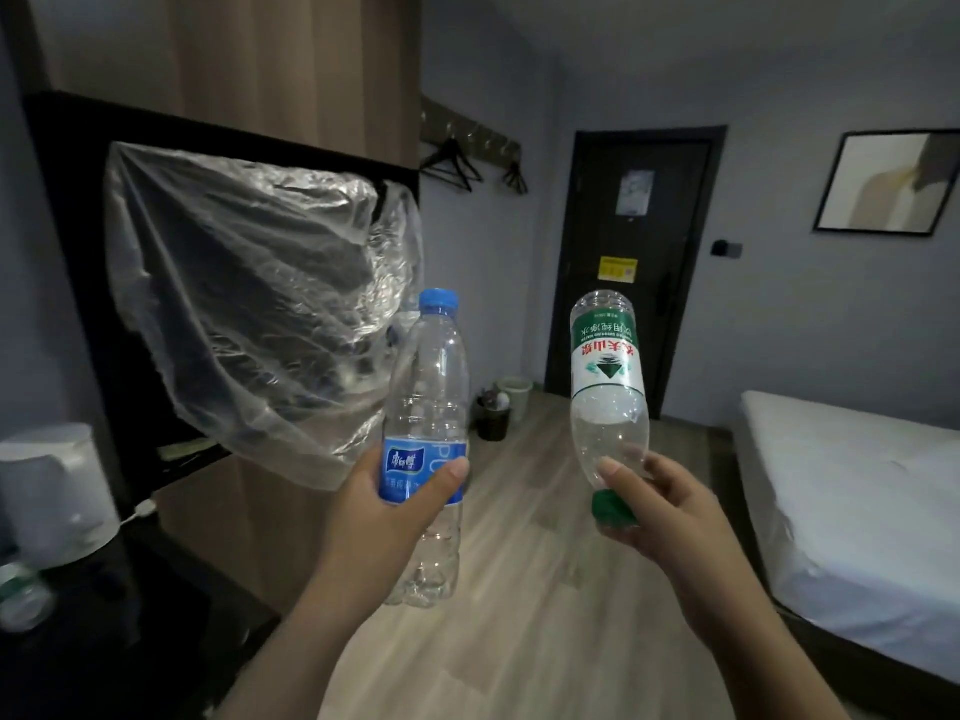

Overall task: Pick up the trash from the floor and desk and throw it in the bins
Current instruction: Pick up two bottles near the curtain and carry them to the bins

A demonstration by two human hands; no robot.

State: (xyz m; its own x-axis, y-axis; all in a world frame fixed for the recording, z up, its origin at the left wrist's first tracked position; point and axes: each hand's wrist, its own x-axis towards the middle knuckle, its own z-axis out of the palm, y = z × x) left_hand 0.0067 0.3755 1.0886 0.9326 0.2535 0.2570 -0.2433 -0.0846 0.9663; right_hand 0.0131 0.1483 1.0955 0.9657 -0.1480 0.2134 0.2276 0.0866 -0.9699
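My left hand [387,506] grips an empty clear bottle with a blue cap and blue label [428,407], held upright. A large clear plastic bag [249,304] hangs up beside that hand, apparently held by it too. My right hand [657,504] holds a second empty bottle with a green-and-white label [608,376] upside down, fingers around its neck by the green cap. Far ahead on the floor by the door stand a dark bin [493,420] with trash in it and a pale bin [515,394].
A black desk [130,615] lies at lower left, with a white kettle-like container [54,491] and another small bottle [21,595] on it. A bed [852,491] fills the right side. Wooden floor runs between them toward the dark door [634,262].
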